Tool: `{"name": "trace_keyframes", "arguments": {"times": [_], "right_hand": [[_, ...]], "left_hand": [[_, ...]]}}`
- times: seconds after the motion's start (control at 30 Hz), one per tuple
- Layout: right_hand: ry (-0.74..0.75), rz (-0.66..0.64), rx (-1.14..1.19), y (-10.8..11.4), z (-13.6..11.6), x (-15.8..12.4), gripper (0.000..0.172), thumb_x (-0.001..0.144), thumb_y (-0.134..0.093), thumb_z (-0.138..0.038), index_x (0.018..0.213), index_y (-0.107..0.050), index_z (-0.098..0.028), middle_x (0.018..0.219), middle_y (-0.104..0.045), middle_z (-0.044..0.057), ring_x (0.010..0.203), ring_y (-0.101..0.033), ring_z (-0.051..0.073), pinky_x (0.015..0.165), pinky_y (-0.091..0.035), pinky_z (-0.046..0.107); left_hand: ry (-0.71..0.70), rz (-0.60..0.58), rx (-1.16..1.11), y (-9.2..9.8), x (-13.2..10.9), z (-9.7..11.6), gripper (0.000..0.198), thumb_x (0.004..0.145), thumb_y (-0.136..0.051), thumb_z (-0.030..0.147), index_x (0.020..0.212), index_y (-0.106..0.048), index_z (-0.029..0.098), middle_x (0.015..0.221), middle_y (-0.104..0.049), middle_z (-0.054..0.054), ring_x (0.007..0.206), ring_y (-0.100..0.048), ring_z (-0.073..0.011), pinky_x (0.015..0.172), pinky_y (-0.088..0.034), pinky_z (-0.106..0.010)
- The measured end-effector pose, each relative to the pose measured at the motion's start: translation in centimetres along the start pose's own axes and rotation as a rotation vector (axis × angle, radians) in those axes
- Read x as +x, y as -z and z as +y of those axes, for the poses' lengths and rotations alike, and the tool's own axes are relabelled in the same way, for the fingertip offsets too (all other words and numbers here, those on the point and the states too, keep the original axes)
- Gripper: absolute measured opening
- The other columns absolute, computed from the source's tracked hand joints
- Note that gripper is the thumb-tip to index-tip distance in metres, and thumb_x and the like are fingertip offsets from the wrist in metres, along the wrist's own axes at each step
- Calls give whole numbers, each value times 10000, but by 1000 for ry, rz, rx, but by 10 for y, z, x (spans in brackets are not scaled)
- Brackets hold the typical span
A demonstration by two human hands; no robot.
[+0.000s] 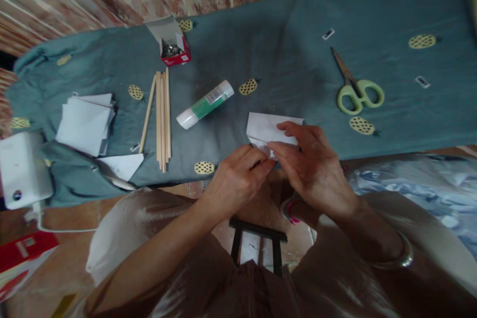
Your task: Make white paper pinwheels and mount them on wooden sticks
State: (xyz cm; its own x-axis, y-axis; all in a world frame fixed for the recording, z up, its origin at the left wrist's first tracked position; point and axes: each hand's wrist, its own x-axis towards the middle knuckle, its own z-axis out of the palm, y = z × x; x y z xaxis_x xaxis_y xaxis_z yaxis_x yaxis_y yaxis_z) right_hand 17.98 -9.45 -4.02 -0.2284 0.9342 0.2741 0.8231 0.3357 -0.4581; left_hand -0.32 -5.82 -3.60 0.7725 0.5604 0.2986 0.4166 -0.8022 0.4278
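Observation:
A folded piece of white paper (266, 127) lies at the near edge of the table covered with a teal cloth (283, 54). My left hand (234, 179) pinches the paper's near corner with its fingers pressed together. My right hand (313, 166) rests on the paper from the right, with its thumb and fingers also pressed on the fold. Both hands meet at the same corner of the paper.
A glue stick (204, 104) lies left of the paper, beside several wooden sticks (162, 119). A stack of white paper squares (85, 124), a red box of pins (173, 49) and green scissors (357, 92) are also on the cloth. A white device (22, 169) sits at far left.

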Motion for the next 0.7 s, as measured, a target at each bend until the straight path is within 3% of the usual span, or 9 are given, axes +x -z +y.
{"name": "trace_keyframes", "arguments": {"times": [0.2,0.5,0.7], "right_hand": [[-23,36,0,-8,-2,-6,262,922,-427,-176,1120,-577,-261,1344,-488,110,1228,-466,316,975,-457,529],[14,123,-29,-24,-10,-14,288,941,-403,-113,1184,-525,-208,1386,-485,153,1389,-335,283,1027,-401,494],[2,77,63,-11,-2,-12,373,900,-403,-101,1218,-544,-236,1395,-494,109,1393,-339,277,1057,-380,516]], "left_hand": [[4,3,-4,0,0,0,155,916,-510,146,985,-644,107,890,-659,-72,812,-584,-163,691,-539,-294],[0,3,23,0,-1,0,140,904,-523,135,979,-637,108,908,-660,-77,829,-590,-170,708,-550,-299],[9,15,24,-1,-1,0,164,917,-504,140,1009,-637,113,922,-663,-72,833,-592,-165,716,-555,-299]]}}
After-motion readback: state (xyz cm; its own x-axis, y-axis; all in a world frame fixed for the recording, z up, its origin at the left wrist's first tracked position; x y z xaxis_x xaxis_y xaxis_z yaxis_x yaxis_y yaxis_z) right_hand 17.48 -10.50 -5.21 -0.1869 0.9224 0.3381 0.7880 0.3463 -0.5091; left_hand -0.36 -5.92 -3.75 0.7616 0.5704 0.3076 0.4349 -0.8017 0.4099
